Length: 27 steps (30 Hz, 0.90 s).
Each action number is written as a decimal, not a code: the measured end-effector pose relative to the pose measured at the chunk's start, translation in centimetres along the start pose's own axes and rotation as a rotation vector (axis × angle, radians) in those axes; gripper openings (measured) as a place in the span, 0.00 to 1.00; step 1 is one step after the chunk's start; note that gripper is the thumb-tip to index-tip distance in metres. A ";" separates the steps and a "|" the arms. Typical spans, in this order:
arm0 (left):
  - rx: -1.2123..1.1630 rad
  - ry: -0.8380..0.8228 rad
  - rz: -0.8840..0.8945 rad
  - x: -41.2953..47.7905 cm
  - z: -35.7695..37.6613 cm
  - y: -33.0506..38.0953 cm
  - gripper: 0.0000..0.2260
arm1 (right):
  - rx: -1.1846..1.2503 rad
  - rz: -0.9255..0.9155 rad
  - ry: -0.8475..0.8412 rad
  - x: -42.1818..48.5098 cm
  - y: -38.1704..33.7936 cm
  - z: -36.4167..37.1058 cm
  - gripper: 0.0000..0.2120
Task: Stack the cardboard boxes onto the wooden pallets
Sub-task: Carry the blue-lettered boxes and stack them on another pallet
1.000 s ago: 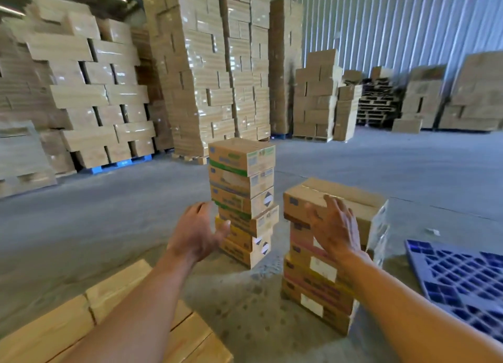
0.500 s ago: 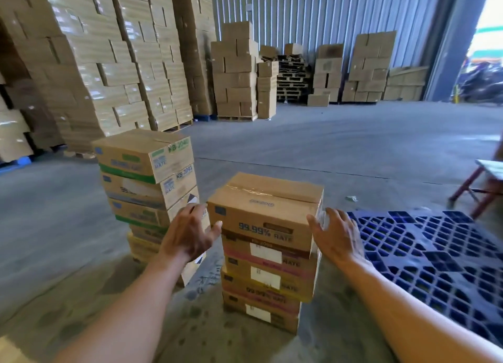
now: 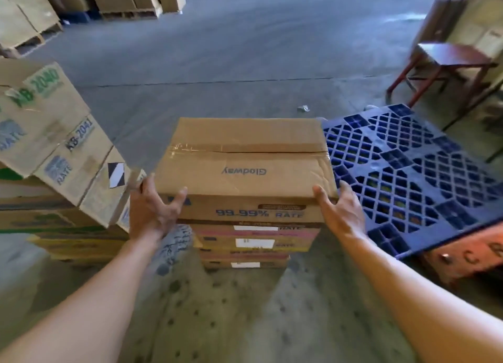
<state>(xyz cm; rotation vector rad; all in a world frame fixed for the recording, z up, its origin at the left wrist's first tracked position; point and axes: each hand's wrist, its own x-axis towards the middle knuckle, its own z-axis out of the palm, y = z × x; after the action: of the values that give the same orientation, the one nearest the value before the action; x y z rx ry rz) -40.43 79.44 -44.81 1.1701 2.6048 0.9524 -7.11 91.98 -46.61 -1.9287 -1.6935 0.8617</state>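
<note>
A brown cardboard box (image 3: 245, 166) with taped flaps tops a short stack of boxes (image 3: 253, 243) standing on the concrete floor straight ahead. My left hand (image 3: 152, 210) grips the box's near left corner, thumb on the front face and fingers along the left side. At the near right corner my right hand (image 3: 340, 210) holds it the same way. A second, taller stack of green-printed boxes (image 3: 54, 144) leans at the left. No wooden pallet lies near my hands.
A blue plastic pallet (image 3: 408, 172) lies to the right of the stack, resting on an orange object (image 3: 468, 253). A red wooden chair (image 3: 446, 65) stands behind it. Loaded wooden pallets (image 3: 128, 14) line the far left. Bare concrete floor (image 3: 231, 49) stretches ahead.
I have stepped closer and looked down. Both hands moved from hovering beside the stacks to clasping the two near corners of the top box.
</note>
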 end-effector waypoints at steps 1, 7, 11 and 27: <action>-0.037 0.011 -0.048 1.1 0.5 -0.8 0.36 | 0.035 0.029 0.010 0.6 0.0 0.8 0.44; -0.203 -0.020 -0.235 5.3 3.1 -4.5 0.42 | 0.256 0.124 0.095 2.8 0.5 3.3 0.46; -0.350 -0.034 -0.274 5.5 4.4 -4.7 0.36 | 0.450 0.176 0.132 3.3 1.0 3.7 0.44; -0.677 -0.027 -0.359 2.8 -0.8 -2.9 0.40 | 0.719 0.050 0.003 3.2 -2.2 0.0 0.33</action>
<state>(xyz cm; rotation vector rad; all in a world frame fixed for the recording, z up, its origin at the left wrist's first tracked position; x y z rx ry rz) -44.45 79.60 -45.51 0.5188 2.0729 1.5235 -8.49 95.47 -45.70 -1.4672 -1.1045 1.2668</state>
